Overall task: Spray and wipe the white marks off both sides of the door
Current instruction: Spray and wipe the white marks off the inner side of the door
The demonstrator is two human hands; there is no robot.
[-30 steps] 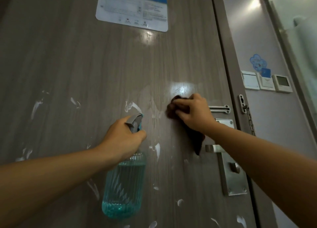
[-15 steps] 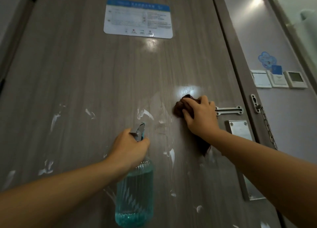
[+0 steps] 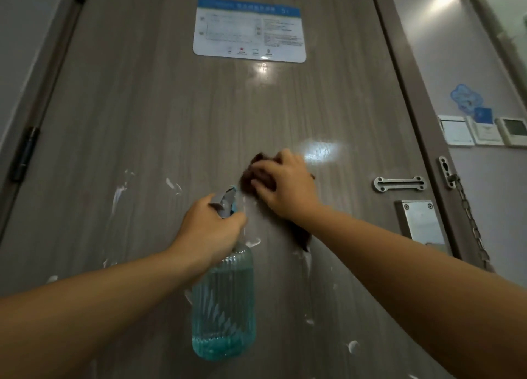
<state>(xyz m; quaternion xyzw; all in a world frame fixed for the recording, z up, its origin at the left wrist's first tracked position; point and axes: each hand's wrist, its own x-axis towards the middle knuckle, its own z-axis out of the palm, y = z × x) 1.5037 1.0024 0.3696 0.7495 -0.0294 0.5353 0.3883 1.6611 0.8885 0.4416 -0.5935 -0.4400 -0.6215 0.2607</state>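
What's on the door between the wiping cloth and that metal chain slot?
Bare wood-grain door in the head view: only a bright glare patch between cloth and chain slot.

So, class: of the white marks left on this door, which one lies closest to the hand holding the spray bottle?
The short white smear just right of the spray bottle neck, beside the left hand. The other marks sit farther out.
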